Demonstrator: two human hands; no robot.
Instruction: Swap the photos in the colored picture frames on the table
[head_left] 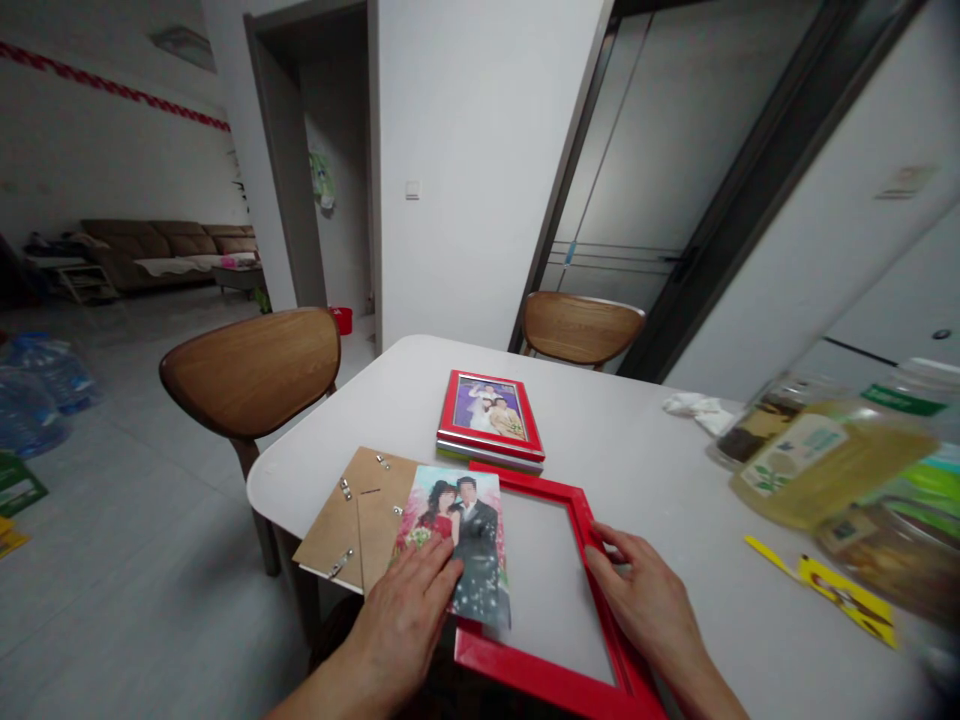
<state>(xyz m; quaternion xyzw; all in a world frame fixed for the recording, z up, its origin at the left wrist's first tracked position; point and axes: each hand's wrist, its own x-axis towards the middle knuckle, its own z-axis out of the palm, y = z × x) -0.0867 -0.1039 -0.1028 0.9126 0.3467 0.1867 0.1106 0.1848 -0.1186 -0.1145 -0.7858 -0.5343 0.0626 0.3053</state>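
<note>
A printed photo [480, 530] of a couple lies partly over a brown backing board [330, 520] with metal clips and partly over the opening of a red picture frame [547, 675]. My left hand [409, 610] rests on the photo's lower left, fingers stretched flat. The right side of the red frame is pinched between the thumb and fingers of my right hand [645, 590]. That frame lies at the near table edge, and the white tabletop shows through it. What is under the photo is hidden.
Beyond the empty frame, another red-framed picture [491, 410] rests on a stack. At right stand a bottle of yellow liquid [832, 465] and jars; near them are crumpled tissue [697, 408] and a yellow packet [847, 600]. Wooden chairs [255, 365] flank the white table [645, 430].
</note>
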